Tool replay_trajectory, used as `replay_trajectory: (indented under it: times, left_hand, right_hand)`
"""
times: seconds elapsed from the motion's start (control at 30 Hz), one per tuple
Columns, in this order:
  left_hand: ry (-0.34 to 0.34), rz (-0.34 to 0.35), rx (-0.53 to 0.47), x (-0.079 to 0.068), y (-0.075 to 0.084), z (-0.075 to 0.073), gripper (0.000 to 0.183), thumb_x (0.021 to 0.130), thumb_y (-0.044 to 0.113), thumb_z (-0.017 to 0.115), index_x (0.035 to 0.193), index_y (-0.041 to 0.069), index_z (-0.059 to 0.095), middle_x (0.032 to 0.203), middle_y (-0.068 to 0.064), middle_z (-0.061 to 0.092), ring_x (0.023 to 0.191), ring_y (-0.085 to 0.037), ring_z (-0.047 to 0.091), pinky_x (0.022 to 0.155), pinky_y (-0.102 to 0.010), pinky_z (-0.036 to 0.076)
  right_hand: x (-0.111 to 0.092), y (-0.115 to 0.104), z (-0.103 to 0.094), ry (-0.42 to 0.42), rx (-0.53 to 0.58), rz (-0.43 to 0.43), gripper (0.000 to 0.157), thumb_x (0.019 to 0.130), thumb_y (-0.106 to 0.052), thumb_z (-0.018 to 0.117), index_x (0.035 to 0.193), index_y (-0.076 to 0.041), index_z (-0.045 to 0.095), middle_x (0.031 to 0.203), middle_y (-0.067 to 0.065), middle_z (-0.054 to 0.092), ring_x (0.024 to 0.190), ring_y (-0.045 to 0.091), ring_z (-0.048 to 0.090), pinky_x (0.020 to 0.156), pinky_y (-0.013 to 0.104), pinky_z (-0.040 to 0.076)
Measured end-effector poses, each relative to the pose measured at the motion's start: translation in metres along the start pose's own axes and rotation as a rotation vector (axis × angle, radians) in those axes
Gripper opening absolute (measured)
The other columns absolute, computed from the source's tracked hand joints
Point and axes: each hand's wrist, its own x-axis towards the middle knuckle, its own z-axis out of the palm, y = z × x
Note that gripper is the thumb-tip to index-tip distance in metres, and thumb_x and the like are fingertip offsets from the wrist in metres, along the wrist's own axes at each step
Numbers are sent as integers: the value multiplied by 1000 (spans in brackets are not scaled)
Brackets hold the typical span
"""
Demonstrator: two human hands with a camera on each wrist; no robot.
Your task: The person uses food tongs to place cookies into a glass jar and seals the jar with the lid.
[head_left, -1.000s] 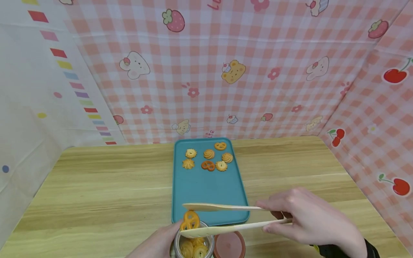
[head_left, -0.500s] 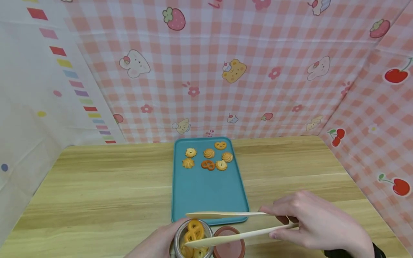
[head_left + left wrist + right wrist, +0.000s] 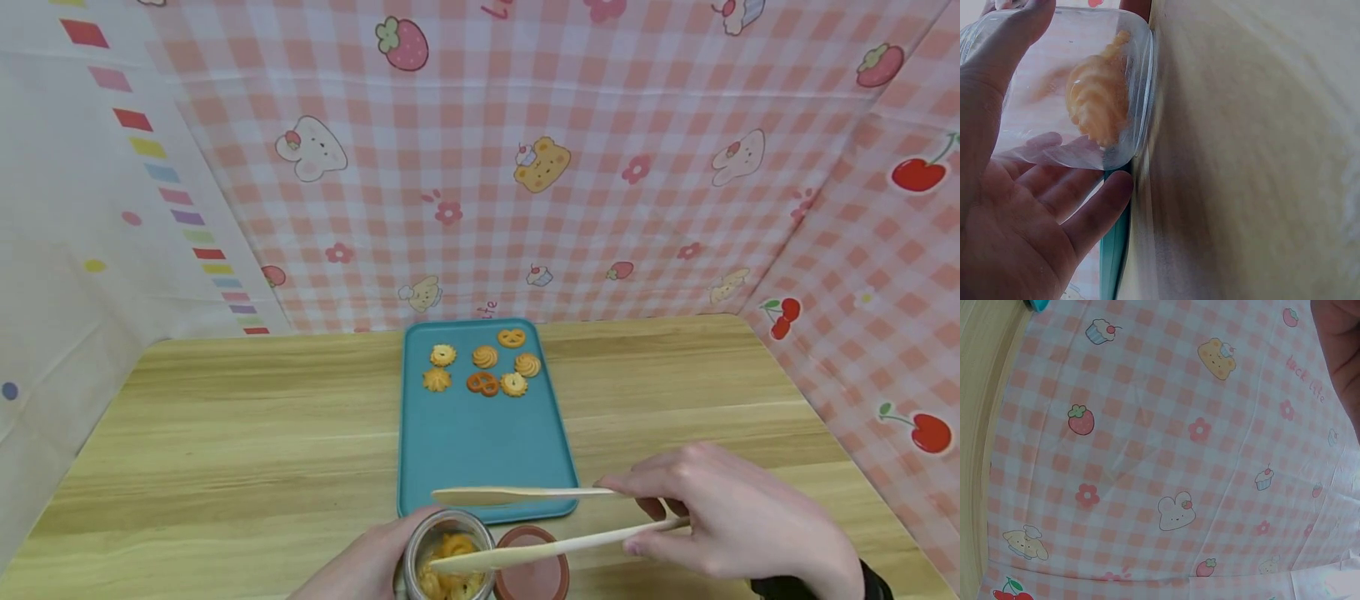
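In the head view my left hand [image 3: 363,562] holds a clear jar [image 3: 417,533] by its left side at the bottom edge. The left wrist view shows thumb and fingers round the see-through jar [image 3: 1029,119], with a ridged cookie [image 3: 1094,100] inside. Several cookies [image 3: 450,583] and a pretzel [image 3: 456,544] lie in the jar. My right hand [image 3: 720,521] grips wooden tongs [image 3: 517,493], their two arms spread apart with nothing between. The lower arm's tip is over the jar mouth; the upper one is just beyond the rim. Only part of my right hand [image 3: 1341,356] enters the right wrist view.
Beyond the jar lies a teal tray [image 3: 480,450], with several cookies [image 3: 484,357] and two pretzels [image 3: 482,384] on its far half. A reddish round lid [image 3: 534,575] rests right of the jar. Checked cloth [image 3: 480,167] hangs behind the wooden table [image 3: 247,450].
The pretzel held between the tongs has been let go and dropped into the jar. The tongs' arms have spread wider and shifted slightly toward the person. The left hand keeps its place on the jar.
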Motion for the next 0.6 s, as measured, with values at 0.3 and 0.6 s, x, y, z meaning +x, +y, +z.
replay_trajectory:
  times: [0.3,0.6]
  left_hand:
    - [5,20,-18,0,-2,1,71,76,48,77,138,34,44,120,13,59,104,-7,58,88,-31,47]
    - [-5,0,-46,0,-3,1,73,75,47,78,138,33,44,120,12,59,104,-8,57,89,-31,47]
  right_hand:
    - [5,7,5,74,-8,87,36,87,-39,69,121,-28,65,73,-27,44,53,-9,34,48,4,28]
    - [15,25,15,137,-155,232,36,86,-44,69,115,-23,70,62,-21,35,51,-6,27,45,15,26]
